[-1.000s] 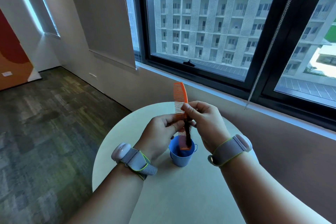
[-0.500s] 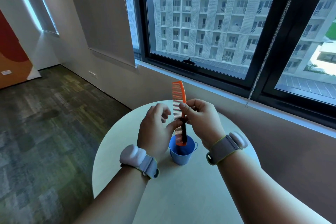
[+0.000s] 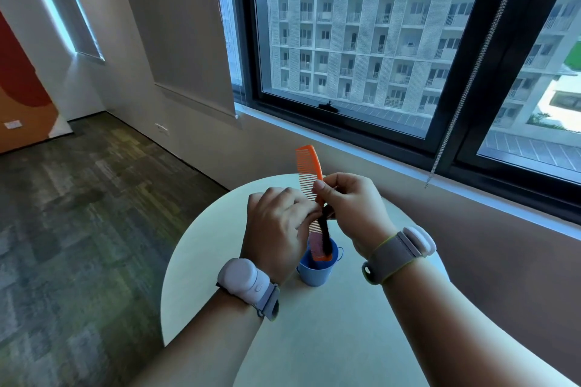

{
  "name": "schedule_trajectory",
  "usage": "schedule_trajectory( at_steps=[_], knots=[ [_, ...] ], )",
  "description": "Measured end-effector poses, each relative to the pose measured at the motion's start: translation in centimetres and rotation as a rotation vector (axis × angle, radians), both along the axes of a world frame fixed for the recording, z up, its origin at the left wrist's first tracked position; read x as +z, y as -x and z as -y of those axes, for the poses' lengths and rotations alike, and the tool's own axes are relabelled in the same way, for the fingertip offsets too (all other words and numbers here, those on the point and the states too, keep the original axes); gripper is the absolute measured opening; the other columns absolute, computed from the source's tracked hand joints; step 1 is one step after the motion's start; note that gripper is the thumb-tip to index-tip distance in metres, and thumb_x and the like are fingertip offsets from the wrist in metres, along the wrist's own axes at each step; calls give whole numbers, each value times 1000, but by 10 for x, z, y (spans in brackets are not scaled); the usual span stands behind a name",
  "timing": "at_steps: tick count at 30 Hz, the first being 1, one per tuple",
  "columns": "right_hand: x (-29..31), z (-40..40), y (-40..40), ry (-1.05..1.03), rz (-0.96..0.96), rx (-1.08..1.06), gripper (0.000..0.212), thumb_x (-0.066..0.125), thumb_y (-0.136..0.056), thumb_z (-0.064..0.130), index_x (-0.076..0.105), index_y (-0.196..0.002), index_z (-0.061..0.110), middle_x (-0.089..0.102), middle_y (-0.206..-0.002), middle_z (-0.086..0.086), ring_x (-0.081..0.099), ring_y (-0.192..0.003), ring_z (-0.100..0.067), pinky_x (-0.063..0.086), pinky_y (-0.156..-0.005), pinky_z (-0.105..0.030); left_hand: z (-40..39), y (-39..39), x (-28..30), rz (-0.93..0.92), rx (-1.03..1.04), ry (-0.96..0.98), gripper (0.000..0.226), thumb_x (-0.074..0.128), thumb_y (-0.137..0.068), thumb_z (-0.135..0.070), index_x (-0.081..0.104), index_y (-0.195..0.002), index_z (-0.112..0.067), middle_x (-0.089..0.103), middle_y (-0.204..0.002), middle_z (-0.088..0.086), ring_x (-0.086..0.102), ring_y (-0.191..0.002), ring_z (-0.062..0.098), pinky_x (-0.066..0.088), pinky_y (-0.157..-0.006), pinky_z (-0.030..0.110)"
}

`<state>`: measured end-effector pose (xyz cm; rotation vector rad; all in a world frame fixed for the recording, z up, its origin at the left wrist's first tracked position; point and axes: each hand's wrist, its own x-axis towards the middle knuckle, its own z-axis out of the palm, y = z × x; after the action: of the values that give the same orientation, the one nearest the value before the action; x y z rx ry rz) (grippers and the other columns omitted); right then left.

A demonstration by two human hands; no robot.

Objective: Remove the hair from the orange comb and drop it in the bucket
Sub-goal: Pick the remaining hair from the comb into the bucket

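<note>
1. One round pale table [image 3: 314, 339] fills the lower middle of the view; a window sits toward 1 o'clock and carpeted floor toward 9 o'clock.
2. Two hands meet above the table. The right hand [image 3: 355, 207], at 3 o'clock of the comb, pinches the comb's spine between thumb and curled fingers. The left hand [image 3: 276, 226], at 9 o'clock of the comb, has its fingers curled together against the teeth; whether they grip the hair I cannot tell.
3. Two wrist bands, one on each forearm.
4. One orange comb [image 3: 309, 163] stands nearly upright, its lower end just above the bucket's mouth.
5. One small blue bucket [image 3: 314, 273] stands on the table, at 6 o'clock of the comb.
6. One dark tuft of hair [image 3: 325, 232] clings to the comb's lower half.
</note>
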<state>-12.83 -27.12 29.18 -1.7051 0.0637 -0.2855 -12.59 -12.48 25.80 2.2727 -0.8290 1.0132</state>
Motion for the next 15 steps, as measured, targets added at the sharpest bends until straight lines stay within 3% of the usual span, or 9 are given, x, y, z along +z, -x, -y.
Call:
schedule_trajectory(
  at_steps=[5,9,12,15],
  knots=[
    [-5,0,0,131,19,-18,22,64,-94,16,68,-74,10,63,-61,-1,56,-59,-18,54,-69,-50,-1,-2,1,-116,8,-134,12,57,-93,-14,59,-98,-26,52,-102,-6,48,-95,22,32,-79,37],
    [-2,2,2,205,12,-43,22,63,-96,20,69,-77,12,65,-64,-2,58,-61,-18,56,-73,-52,-5,1,0,-182,-3,-112,7,48,-99,-20,53,-97,-25,50,-103,-6,45,-96,20,29,-78,35],
    [1,2,4,258,33,-94,19,63,-95,22,67,-77,16,68,-68,-5,63,-66,-27,56,-73,-50,-7,3,-1,-202,-19,-88,8,46,-100,-25,53,-96,-25,50,-103,-8,46,-98,19,29,-80,34],
    [4,6,4,260,18,-108,19,66,-93,23,68,-75,18,69,-67,-3,64,-64,-24,57,-72,-49,-11,2,-4,-227,-50,-55,13,53,-98,-35,56,-109,-29,51,-112,-10,48,-109,17,33,-87,35]
  ],
)
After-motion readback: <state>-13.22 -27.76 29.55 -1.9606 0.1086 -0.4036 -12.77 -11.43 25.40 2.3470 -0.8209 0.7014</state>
